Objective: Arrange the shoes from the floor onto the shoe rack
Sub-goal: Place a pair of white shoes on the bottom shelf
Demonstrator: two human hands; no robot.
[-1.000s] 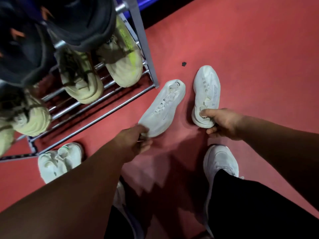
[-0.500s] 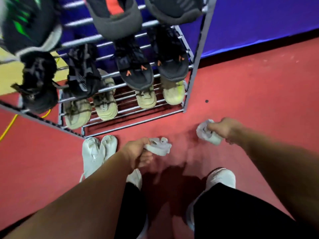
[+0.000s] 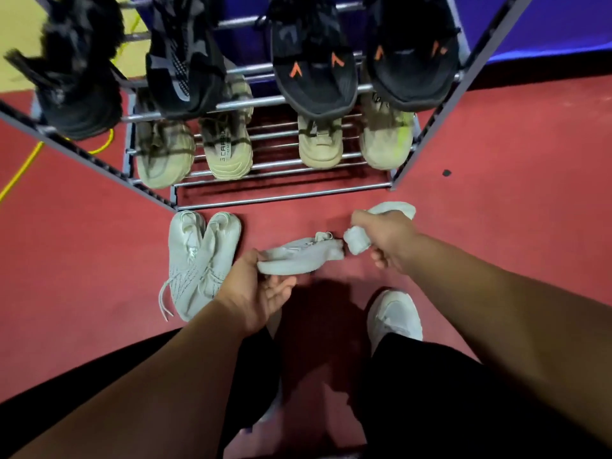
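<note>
Converging: L shoe (image 3: 299,256) & R shoe (image 3: 357,241) now nearly touching.

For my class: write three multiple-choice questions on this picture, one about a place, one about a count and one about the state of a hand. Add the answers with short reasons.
1. Where is the pair of white shoes that no hand holds?
A. On the top shelf
B. On the floor in front of the rack
C. In a box

2. How many beige shoes stand on the rack?
A. Two
B. Six
C. Four

3. What is the left hand doing?
A. Gripping a white shoe
B. Lying flat on the floor
C. Pointing at the wall

Answers:
1 B: the pair lies on the red floor by the rack's front rail.
2 C: four beige toes show in one row under the black shoes.
3 A: its fingers close on one end of the shoe.
</note>
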